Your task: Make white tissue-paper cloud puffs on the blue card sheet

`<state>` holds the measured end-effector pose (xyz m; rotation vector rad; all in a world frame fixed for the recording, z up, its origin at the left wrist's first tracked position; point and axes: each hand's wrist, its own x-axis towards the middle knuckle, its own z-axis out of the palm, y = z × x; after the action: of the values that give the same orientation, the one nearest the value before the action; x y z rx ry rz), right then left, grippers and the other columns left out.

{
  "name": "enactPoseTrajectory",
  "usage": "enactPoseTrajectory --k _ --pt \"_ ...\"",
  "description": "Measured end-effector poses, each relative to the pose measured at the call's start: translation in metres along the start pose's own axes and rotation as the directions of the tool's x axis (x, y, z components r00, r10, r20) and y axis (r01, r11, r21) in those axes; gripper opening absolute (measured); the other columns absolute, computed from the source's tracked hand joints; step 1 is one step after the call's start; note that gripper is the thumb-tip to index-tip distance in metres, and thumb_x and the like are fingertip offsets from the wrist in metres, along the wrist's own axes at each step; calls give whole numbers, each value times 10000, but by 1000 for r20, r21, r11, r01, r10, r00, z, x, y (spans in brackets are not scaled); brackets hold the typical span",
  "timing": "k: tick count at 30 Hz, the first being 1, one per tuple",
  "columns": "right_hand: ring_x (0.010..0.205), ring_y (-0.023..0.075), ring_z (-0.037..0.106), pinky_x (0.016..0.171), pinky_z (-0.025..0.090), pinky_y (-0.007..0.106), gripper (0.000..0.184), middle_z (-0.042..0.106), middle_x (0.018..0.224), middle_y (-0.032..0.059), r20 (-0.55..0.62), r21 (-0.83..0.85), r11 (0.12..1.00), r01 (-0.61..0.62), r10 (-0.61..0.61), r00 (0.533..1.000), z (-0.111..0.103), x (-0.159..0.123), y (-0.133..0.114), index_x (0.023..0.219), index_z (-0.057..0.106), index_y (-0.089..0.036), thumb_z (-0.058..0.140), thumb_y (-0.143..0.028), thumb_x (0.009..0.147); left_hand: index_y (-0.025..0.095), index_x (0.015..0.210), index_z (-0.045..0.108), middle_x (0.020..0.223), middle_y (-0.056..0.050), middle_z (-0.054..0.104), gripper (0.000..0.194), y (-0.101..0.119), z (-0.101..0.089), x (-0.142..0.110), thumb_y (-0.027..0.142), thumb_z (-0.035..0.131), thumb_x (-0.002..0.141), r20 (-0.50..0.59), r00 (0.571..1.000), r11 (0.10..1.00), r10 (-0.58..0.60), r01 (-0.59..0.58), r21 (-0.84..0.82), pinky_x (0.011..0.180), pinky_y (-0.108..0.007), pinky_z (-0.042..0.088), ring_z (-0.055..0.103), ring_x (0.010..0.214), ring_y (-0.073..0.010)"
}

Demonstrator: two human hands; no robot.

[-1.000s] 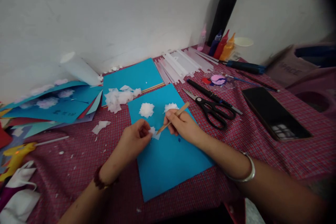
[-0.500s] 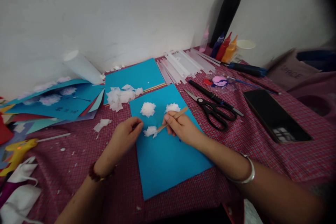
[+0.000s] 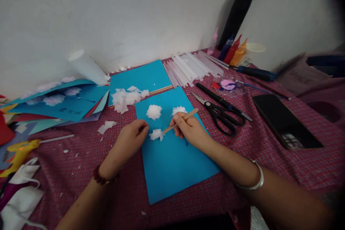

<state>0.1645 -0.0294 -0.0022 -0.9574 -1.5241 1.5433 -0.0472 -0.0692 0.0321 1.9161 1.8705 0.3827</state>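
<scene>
right hand (image 3: pixel 192 130): fingers hold wooden stick (image 3: pixel 169 128), tip at lower white cluster (image 3: pixel 155 134) | left hand (image 3: pixel 131 137): fingers curled, grip unclear | blue sheet (image 3: pixel 178 172) beneath

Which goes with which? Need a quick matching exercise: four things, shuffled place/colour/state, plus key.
Column one
1) wooden stick
2) scissors
3) glue gun
4) phone

Column two
A) yellow, near the picture's left edge
B) lying flat with a dark screen
C) held in the fingers of the right hand
D) black-handled, to the right of the blue sheet

Right pairs: 1-C, 2-D, 3-A, 4-B
</scene>
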Motion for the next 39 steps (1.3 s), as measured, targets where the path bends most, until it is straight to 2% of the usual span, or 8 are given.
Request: enactPoseTrajectory --k 6,11,14,17,20,24,30,39 --pt "354 83 374 368 294 201 375 447 425 -69 -92 79 997 -26 33 995 -4 -1 -2 695 543 -188 403 -463 908 186 776 598 726 -21 624 177 4 1 -1 233 449 859 -32 999 999 10 -8 38 611 -287 402 591 682 -186" --pt "382 89 382 378 275 206 370 459 451 -61 -90 54 996 -66 70 993 -8 -5 -1 726 554 -188 427 -480 914 187 1123 585 1061 -87 691 311 6 3 -30 159 368 903 -67 998 999 6 -8 -34 825 -333 471 652 932 -214" --pt "406 98 398 399 297 214 381 472 472 -52 -70 20 997 -81 82 994 -10 -3 0 730 555 -194 415 -491 924 208 1115 583 1058 -74 702 307 -20 -4 -51 174 347 923 -69 997 999 -39 39 -2 825 -325 485 668 931 -206" --pt "419 109 413 407 312 225 378 487 491 -44 -63 -7 996 -87 87 994 -9 -4 0 747 560 -200 412 -498 926 213 890 613 802 -29 697 202 -61 -25 -60 272 421 917 -187 973 982 -137 159 103 688 -293 494 662 728 -188" --pt "435 116 426 420 329 231 375 492 504 -38 -58 -27 996 -86 84 995 -9 -5 1 758 564 -203 407 -495 932 194 862 609 828 -51 650 176 -94 -47 -54 294 468 895 -294 952 966 -90 155 205 745 -329 476 620 784 -207" --pt "435 118 430 423 335 238 385 505 511 -30 -74 -59 993 -105 100 992 -9 -6 -1 761 560 -203 397 -507 931 192 881 621 943 -78 627 133 -104 -53 -36 287 531 860 -333 942 945 42 70 318 847 -356 440 577 916 -228" --pt "418 117 430 405 325 239 386 506 495 -28 -95 -38 994 -103 99 991 -8 -5 -2 742 556 -204 416 -517 920 169 812 610 823 -73 653 156 -108 -40 -20 323 581 808 -385 916 959 -111 201 202 729 -337 452 589 776 -216" --pt "434 121 433 421 336 242 365 505 505 -33 -71 -18 996 -91 89 993 -10 -6 1 760 571 -211 412 -491 932 175 775 644 792 -39 675 206 -122 -44 -19 273 474 836 -397 903 976 -164 208 69 678 -272 438 603 737 -172"
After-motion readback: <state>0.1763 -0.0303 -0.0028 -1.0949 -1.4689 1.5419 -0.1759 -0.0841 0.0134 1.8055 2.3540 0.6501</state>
